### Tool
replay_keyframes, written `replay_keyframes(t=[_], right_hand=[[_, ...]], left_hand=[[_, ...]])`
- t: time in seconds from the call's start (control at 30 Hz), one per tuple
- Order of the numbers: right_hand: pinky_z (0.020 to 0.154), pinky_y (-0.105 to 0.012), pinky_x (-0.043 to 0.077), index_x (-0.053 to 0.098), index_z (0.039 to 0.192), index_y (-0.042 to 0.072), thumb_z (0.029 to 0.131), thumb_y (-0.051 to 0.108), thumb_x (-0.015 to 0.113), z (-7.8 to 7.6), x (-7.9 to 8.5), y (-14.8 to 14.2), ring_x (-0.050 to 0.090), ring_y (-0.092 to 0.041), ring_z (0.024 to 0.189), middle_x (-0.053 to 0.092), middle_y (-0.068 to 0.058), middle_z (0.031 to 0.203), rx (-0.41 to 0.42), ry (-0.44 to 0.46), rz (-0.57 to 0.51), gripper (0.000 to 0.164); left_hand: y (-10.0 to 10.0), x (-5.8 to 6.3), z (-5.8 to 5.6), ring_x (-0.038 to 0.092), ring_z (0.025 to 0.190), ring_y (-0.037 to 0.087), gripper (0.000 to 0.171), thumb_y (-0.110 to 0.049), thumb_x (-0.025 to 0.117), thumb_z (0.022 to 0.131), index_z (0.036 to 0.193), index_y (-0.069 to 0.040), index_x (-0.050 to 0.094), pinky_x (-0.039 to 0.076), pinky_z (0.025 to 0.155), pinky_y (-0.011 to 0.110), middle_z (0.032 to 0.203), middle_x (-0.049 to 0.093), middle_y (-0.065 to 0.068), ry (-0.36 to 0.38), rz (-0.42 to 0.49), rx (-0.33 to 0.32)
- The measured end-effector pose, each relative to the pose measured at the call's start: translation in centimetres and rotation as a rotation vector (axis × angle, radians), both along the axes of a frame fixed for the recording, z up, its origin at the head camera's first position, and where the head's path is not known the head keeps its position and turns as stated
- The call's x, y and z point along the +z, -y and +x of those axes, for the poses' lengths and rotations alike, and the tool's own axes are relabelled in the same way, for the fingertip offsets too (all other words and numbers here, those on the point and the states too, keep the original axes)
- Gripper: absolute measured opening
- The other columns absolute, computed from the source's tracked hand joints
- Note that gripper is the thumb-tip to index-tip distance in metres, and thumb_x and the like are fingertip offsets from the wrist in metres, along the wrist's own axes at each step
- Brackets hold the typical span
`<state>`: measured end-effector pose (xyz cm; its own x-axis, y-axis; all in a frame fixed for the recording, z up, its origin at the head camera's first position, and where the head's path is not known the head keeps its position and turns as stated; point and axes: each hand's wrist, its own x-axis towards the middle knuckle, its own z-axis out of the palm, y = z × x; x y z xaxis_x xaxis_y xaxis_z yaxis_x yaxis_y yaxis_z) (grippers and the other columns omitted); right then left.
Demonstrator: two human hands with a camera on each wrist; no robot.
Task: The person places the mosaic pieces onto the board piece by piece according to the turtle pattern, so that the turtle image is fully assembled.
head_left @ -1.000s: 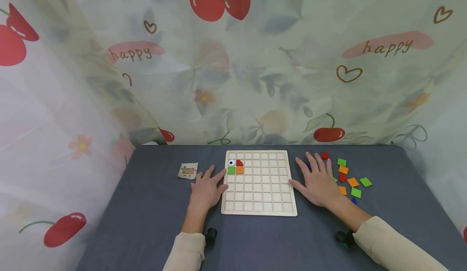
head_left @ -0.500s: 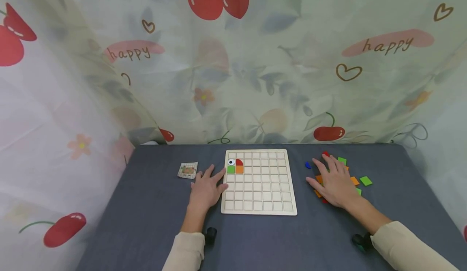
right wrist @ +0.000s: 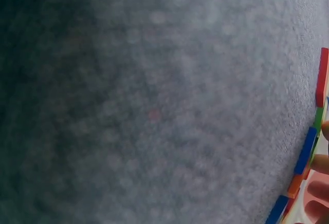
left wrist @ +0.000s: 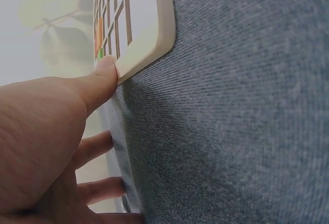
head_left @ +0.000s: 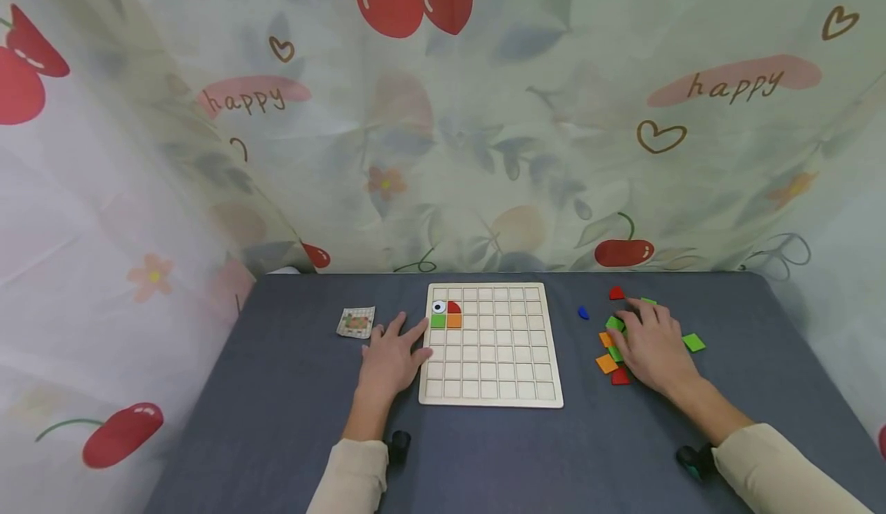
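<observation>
Resting leftmost: picture card; then my left hand, fingers spread, thumb on the left edge of the grid board (four tiles sit upper left). Farther right, my right hand over loose coloured tiles; can't tell if pinching one.

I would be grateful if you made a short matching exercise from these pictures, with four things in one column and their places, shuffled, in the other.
Things:
1. Left hand
2. Right hand
3. Picture card
4. Eye tile

Places:
A. In the grid of the board, beside a red piece
B. Over the loose coloured pieces
C. Touching the board's left edge
D. Lying on the table, left of the board and apart from it

Right pairs: 1-C, 2-B, 3-D, 4-A
</observation>
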<state>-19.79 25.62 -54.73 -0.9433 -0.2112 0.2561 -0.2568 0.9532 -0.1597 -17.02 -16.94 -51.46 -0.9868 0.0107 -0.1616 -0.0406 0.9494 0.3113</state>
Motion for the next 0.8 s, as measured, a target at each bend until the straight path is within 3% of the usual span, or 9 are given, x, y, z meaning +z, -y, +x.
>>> replay_keyframes(t=[0.37, 0.63, 0.8], right_hand=[[0.094, -0.066, 0.043, 0.065, 0.111, 0.000, 0.093, 0.023, 0.075, -0.1, 0.0, 0.0, 0.045, -0.049, 0.120, 0.055, -0.026, 0.132, 0.022, -0.033, -0.052, 0.031], [0.089, -0.059, 0.048, 0.060, 0.097, 0.007, 0.087, 0.010, 0.079, -0.5, 0.3, 0.6, 0.053, -0.042, 0.109, 0.062, -0.018, 0.114, 0.143, -0.132, -0.058, 0.022], [0.086, -0.050, 0.053, 0.060, 0.099, 0.007, 0.089, 0.007, 0.077, -1.0, 1.2, 1.8, 0.059, -0.034, 0.097, 0.067, -0.015, 0.109, 0.200, -0.080, -0.084, 0.019]], left_hand=[[-0.1, 0.0, 0.2, 0.030, 0.150, 0.052, 0.058, -0.046, 0.061, 0.100, 0.154, -0.035, 0.046, 0.034, 0.109, 0.078, 0.167, 0.034, 0.011, -0.008, 0.009, 0.005], [-0.1, -0.1, 0.0, 0.030, 0.150, 0.052, 0.057, -0.045, 0.061, 0.100, 0.154, -0.034, 0.046, 0.034, 0.109, 0.078, 0.167, 0.034, 0.012, -0.010, 0.009, 0.005], [-0.1, 0.0, 0.1, 0.030, 0.149, 0.052, 0.057, -0.045, 0.061, 0.100, 0.154, -0.034, 0.046, 0.034, 0.109, 0.078, 0.166, 0.034, 0.012, -0.008, 0.014, 0.004]])
